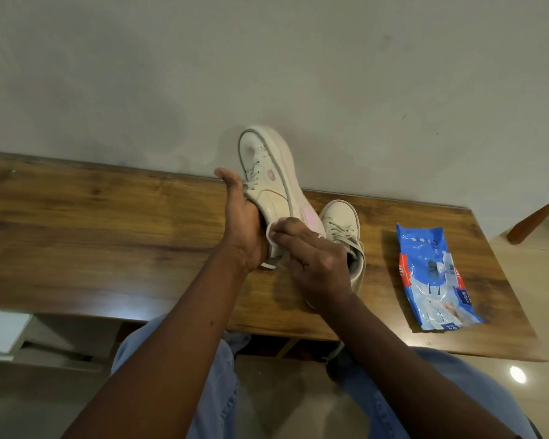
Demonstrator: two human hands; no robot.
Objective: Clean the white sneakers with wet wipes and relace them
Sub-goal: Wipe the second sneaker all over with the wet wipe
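Wipes pack near second sneaker on table

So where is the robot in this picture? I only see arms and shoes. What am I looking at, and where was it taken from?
There is no machine here: a person does the job with two bare hands. The one picture comes from a wide-angle camera worn on the person's head, looking forward and down, so both arms reach in from the bottom edge. The left hand grips the raised sneaker, which is tilted with its toe toward the wall. The right hand pinches a white wipe against that shoe near its heel. On the wooden table the second sneaker stands just right of the hands, with its laces in. A blue pack of wet wipes lies further right. The blue cloth at the bottom is the person's jeans.
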